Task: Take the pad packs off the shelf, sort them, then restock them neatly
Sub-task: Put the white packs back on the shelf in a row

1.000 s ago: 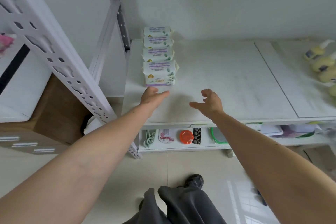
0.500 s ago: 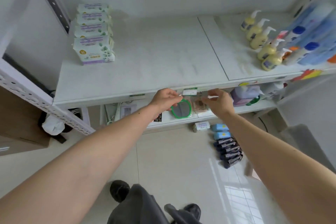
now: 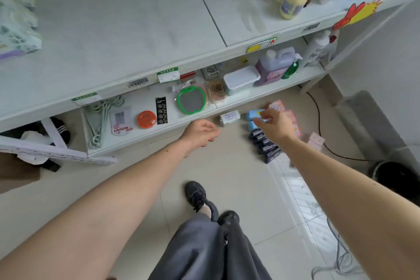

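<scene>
After I lowered both empty hands from the shelf (image 3: 113, 29), left hand (image 3: 201, 132) and right hand (image 3: 273, 126), fingers loosely apart, neared the floor packs (image 3: 263, 141).

Glossy floor tiles (image 3: 238, 173), matt shelf (image 3: 127, 29)

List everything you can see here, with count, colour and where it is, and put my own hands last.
pad packs on shelf: one plain, pale green, upper shelf far left
dark packs: a row, navy, floor
blue packs: two, floor
pink packs: several, floor
white pack: one, floor
pump bottles: several, yellow, upper shelf right
mirror: one, green rim, lower shelf
round tin: one, orange, lower shelf
jug: one, purple, lower shelf
left hand: empty, above floor
right hand: empty, over floor packs
</scene>
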The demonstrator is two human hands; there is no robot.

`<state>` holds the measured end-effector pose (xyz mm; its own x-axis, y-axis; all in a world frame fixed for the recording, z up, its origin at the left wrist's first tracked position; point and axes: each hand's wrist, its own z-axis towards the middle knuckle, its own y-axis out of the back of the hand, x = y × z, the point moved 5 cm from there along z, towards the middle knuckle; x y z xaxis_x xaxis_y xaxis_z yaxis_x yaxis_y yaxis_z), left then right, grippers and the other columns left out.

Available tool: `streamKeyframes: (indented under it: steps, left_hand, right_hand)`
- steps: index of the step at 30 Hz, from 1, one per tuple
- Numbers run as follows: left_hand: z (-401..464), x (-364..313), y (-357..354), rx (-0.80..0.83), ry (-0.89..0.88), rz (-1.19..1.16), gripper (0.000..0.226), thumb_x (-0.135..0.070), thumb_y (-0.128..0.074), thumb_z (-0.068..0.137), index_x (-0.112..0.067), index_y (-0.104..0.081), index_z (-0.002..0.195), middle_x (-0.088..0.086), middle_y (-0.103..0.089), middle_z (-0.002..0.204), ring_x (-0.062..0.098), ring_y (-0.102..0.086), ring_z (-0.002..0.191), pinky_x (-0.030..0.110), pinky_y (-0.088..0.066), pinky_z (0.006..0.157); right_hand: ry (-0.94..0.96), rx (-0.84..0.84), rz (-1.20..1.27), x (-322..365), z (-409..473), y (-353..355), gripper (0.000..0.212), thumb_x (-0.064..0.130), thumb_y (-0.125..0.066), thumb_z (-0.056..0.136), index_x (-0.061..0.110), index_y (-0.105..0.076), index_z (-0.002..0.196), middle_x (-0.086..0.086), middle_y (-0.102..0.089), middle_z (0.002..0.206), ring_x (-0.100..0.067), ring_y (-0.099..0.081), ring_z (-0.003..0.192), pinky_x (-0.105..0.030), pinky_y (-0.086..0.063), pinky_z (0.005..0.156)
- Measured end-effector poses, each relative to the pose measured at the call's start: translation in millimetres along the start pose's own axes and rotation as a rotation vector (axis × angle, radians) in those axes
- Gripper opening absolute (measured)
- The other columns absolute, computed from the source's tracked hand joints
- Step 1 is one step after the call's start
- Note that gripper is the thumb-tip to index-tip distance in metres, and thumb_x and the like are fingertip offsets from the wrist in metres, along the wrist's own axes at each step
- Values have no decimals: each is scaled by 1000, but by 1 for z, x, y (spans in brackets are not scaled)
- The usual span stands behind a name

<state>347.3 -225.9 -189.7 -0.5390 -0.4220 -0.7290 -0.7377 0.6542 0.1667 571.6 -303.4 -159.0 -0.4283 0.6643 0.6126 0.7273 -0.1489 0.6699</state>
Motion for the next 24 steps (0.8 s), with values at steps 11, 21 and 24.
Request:
streamKeyframes:
  steps: [11,21,24]
  left_hand:
    - [132,51,-40,48,126,122,27,-27,-68,83,-17,-59,106,0,-73,100,13,-66,87,30,-50,75]
    - [294,162,-110,1,170,142,40,-36,-65,89,-16,-53,122,-2,-65,111,19,-66,101,35,-54,83]
    - [358,194,-129,-41,166,146,45,-38,-63,90,-15,-51,127,-3,-61,113,20,-65,100,39,-54,83]
  right_hand:
    - [-154,42,3,-89,99,-47,27,32,-64,85,12,-64,103,-7,-69,100,-29,-61,93,-36,-51,83]
    - [-69,166,-76,-213,246,-156,14,31,-62,89,19,-55,90,-1,-56,94,-24,-53,93,-20,-27,69]
    - [-49,188,-80,-247,293,-196,16,34,-61,89,20,-53,86,-1,-56,93,-22,-50,87,-20,-26,68]
